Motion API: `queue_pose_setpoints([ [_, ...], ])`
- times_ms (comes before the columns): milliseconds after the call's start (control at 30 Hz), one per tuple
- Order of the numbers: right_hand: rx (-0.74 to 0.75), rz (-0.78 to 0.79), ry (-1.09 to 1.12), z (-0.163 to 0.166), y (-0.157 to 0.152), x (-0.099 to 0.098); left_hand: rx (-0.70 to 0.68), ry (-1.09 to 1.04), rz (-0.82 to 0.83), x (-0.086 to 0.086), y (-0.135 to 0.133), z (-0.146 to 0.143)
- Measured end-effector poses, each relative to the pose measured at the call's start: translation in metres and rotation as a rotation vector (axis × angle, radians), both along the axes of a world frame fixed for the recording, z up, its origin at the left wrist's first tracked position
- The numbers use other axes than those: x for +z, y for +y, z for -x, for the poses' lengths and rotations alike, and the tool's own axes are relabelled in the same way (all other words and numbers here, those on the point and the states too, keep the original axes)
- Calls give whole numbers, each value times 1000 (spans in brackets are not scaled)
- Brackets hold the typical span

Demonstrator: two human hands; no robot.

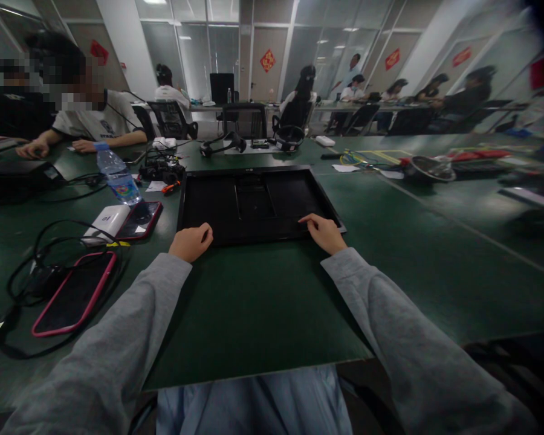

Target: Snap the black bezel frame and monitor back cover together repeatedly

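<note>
A wide black panel (208,199) lies flat on the green table, shallow like a tray, with a raised rim and a marked-off middle section. It looks like a monitor casing. My left hand (191,241) rests at its near left corner, fingers curled loosely inward, and no object shows in them. Over the near right part of the panel is my right hand (326,234), its index finger stretched out toward the left and the other fingers bent beneath. Whether the fingertips touch the surface, I cannot tell.
On the left lie a pink-edged phone (75,296), coiled black cable, a white box (106,223), a second phone (140,219) and a water bottle (118,175). Behind the panel is a black headset (224,145). A metal bowl (430,169) sits right. Other people work around.
</note>
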State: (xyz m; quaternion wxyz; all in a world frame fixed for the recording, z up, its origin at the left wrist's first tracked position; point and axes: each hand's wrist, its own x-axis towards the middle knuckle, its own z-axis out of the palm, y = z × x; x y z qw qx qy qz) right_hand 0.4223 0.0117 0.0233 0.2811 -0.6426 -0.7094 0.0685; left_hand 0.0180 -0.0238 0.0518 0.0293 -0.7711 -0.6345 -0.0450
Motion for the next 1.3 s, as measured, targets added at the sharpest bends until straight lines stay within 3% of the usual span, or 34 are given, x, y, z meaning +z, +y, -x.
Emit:
queue_pose_setpoints([
  [1167,9,-16,24,-3,2,-3,3,-5,-5,-3,2,2],
  [1300,32,-129,15,-5,7,-4,8,-13,5,-1,0,1],
])
